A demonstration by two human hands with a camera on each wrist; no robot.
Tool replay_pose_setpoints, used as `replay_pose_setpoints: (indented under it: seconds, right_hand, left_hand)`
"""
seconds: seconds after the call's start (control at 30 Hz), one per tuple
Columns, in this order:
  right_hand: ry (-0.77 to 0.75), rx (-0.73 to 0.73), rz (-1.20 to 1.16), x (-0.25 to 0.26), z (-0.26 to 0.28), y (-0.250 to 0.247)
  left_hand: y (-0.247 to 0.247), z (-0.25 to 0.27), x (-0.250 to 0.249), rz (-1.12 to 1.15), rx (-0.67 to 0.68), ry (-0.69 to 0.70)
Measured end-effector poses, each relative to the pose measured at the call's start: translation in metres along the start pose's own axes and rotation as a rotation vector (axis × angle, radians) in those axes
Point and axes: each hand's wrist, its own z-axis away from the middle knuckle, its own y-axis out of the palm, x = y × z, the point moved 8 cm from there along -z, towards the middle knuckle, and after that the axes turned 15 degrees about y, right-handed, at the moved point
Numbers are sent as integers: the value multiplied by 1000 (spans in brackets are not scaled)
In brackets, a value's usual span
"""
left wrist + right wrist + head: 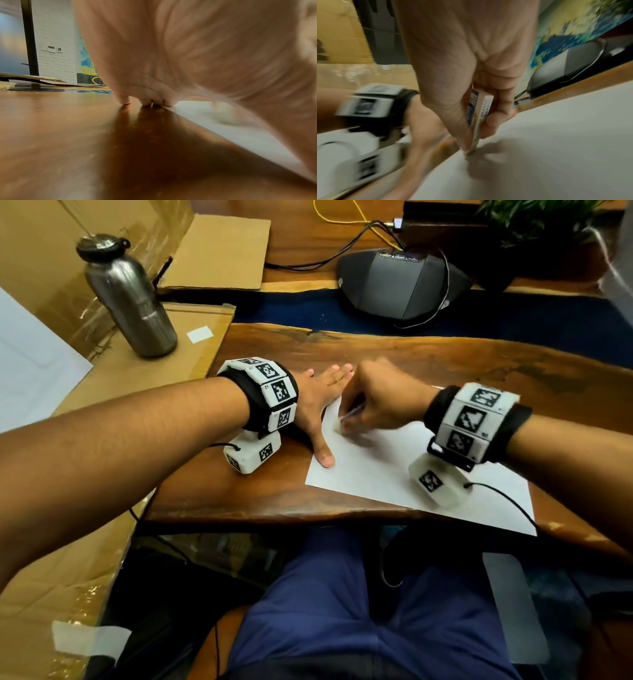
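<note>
Eraser (480, 116): a pale block in a blue-printed sleeve, held upright; its lower end is set against the paper, close to the sheet's left edge.
Right hand (380, 402): fingers are curled round the eraser, which is pinched between thumb and fingertips; the hand is blurred in the head view.
Sheet of paper (387, 474): white, laid flat on the near part of the table, slightly askew; no marks can be made out on it.
Left hand (317, 409): spread flat, fingers straight and close together; the thumb is pressed on the sheet's left edge, while the fingertips are seen in the left wrist view resting on bare wood just beside the paper.
Table (394, 350): dark polished wood with an uneven edge and a blue strip behind it.
Steel bottle (132, 299): upright with a black cap, placed on cardboard (150, 378) well to the left of the hands.
Speaker unit (400, 285): black and grey, set on the blue strip, with cables (329, 258) attached.
Plant (534, 220): green leaves, seen at the far right corner.
</note>
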Motion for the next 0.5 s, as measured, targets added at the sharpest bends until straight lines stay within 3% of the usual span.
replay_pose_setpoints:
  seconds: [0.13,0.2,0.37,0.5]
  right_hand:
    - [100,-160,4,-17,-22,-21]
    - [47,-137,30,-7,-11,-13]
    - [-82,81,26,20,29,17]
    - [4,-68,44,4,-7,-7]
  left_hand:
    - [-3,7,-6,11,-1,-8]
    - [-5,9,-7,28,-11,-24]
    - [2,1,-1,3,0,-7]
    - [-3,11,-11,29,-4,-15]
